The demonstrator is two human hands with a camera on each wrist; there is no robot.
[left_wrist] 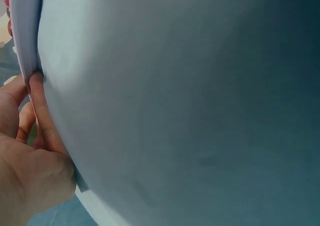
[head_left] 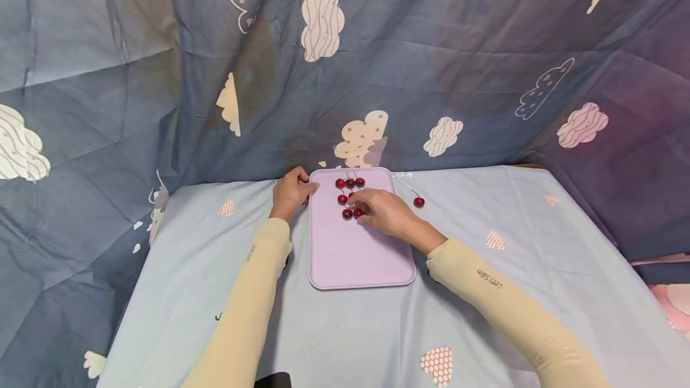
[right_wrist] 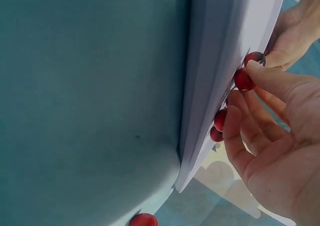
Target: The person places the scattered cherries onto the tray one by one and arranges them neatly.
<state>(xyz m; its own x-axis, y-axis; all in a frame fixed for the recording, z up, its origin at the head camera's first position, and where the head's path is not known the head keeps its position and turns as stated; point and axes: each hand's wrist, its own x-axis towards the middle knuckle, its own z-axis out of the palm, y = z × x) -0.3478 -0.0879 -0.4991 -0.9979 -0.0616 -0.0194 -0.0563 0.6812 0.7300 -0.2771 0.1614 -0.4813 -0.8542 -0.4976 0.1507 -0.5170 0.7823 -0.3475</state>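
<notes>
A shallow lilac tray point(head_left: 361, 256) lies on the pale blue cloth. Several dark red cherries point(head_left: 350, 183) with stems are set out in rows on its far half. At the tray's far left corner my left hand point(head_left: 291, 190) grips the rim, thumb on one side and a finger along the other. Over the cherries reaches my right hand point(head_left: 385, 211), its thumb and fingertips pinching a cherry point(right_wrist: 245, 79) in the nearest row. Part of the middle row is hidden under its fingers. Another cherry point(head_left: 418, 202) rests on the cloth right of the tray.
Pale blue cloth with heart prints point(head_left: 438, 365) covers the table around the tray. A dark blue cloud-patterned curtain point(head_left: 404, 76) hangs close behind the tray and along both sides. A small black object point(head_left: 274, 380) shows at the bottom edge.
</notes>
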